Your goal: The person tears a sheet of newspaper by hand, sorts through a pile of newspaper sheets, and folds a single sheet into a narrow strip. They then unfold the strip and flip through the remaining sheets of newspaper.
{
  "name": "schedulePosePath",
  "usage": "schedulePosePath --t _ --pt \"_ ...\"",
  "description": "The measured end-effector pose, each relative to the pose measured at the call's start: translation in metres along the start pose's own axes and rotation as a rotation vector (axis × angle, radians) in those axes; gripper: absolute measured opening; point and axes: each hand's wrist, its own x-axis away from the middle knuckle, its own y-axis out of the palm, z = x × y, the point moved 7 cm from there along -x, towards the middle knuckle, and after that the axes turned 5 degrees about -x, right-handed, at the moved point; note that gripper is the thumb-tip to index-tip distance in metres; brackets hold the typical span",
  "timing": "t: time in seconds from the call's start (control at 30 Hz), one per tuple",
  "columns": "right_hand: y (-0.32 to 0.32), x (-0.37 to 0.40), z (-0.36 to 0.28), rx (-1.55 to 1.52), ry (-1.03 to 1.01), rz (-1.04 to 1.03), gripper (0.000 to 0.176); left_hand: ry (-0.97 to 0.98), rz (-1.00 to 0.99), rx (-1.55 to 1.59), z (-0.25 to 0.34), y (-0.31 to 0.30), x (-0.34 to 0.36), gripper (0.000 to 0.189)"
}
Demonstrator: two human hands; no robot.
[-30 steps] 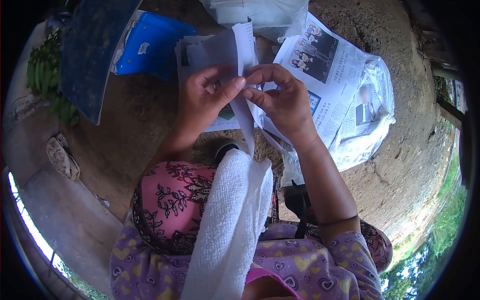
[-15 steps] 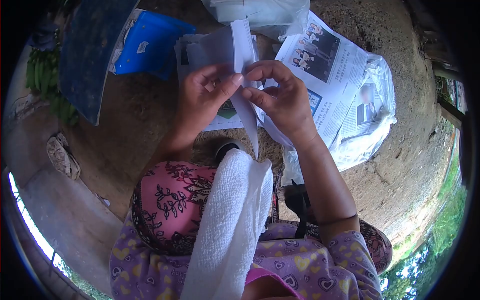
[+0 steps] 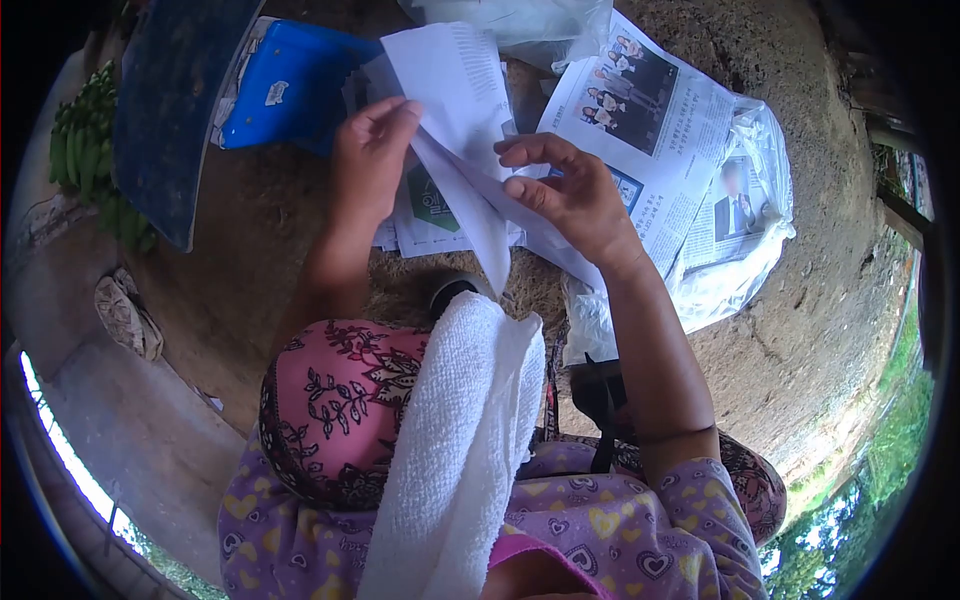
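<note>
My left hand (image 3: 368,160) pinches the folded newspaper sheet (image 3: 455,80) between thumb and fingers at its left edge. The sheet is white with columns of small print; it hangs open along a fold and narrows to a point above the white towel (image 3: 450,430). Thumb and fingers parted, my right hand (image 3: 565,190) is held at the sheet's right side. Beneath the held sheet lie more printed papers (image 3: 430,205), one with a green shape.
On the right, newspapers (image 3: 650,110) lie over a clear plastic bag (image 3: 755,260). Another plastic bag (image 3: 530,25) sits at the top. A blue folder-like case (image 3: 290,95) stands at upper left beside a dark curved panel (image 3: 175,110). Green bananas (image 3: 85,140) are at far left.
My left hand has moved up and left with the sheet's edge, spreading the fold apart. My right hand has shifted slightly right and down, its fingers parting from the sheet.
</note>
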Motion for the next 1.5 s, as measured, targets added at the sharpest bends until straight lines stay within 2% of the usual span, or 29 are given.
schedulePosePath --t 0.07,0.37,0.67,0.77,0.87,1.07,1.5 --pt "-0.007 0.003 0.004 0.155 0.029 -0.013 0.036 -0.038 0.028 -0.035 -0.024 -0.016 -0.016 0.023" --pt "-0.027 0.015 0.067 0.053 0.346 -0.184 0.049 -0.131 0.142 -0.003 -0.062 -0.058 -0.030 0.025" --pt "-0.004 0.021 0.074 -0.002 0.359 -0.326 0.045 -0.142 0.136 -0.023 -0.067 -0.062 -0.031 0.030" --pt "-0.002 0.022 0.079 -0.004 0.436 -0.326 0.044 -0.141 0.148 -0.022 -0.065 -0.060 -0.031 0.030" --pt "0.002 0.022 0.076 -0.037 0.387 -0.328 0.043 -0.136 0.141 -0.019 -0.062 -0.059 -0.030 0.031" --pt "0.000 0.023 0.078 -0.061 0.441 -0.272 0.044 -0.127 0.136 -0.001 -0.061 -0.057 -0.029 0.029" --pt "0.001 0.019 0.076 -0.031 0.412 -0.276 0.042 -0.118 0.143 -0.037 -0.057 -0.056 -0.027 0.030"
